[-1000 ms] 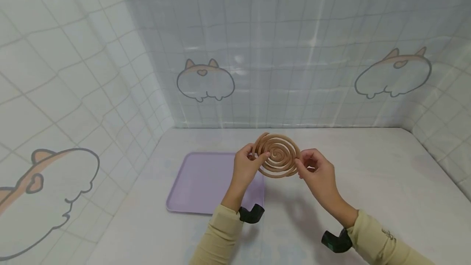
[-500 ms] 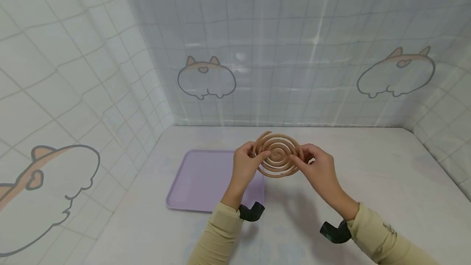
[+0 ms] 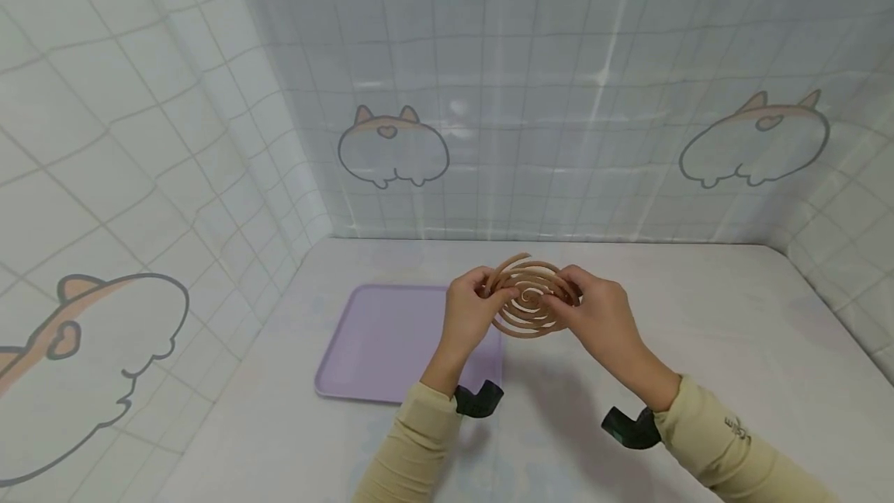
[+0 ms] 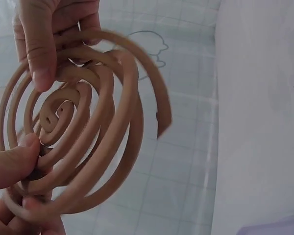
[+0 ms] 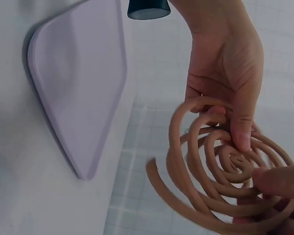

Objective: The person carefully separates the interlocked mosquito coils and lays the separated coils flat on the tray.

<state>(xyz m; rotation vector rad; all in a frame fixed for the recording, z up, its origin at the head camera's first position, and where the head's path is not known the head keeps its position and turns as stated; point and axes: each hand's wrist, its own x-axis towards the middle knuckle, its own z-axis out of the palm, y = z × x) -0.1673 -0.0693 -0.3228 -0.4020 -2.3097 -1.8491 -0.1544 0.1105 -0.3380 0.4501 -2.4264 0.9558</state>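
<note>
I see the left hand [image 3: 464,315] and right hand [image 3: 606,313] pinch the brown coil [image 3: 531,299] up over the table [image 3: 712,332], near the tray [image 3: 391,344].

No word can be read with certainty. Small dark lettering [image 3: 736,428] stands on the right sleeve [image 3: 722,460], behind the right hand [image 3: 604,315] and a little past the wrist, on the forearm's outer side. Its first character, on the end nearest that hand, looks like a capital E; the remaining strokes, farther back from the hand, are too small and blurred to spell out.
</note>
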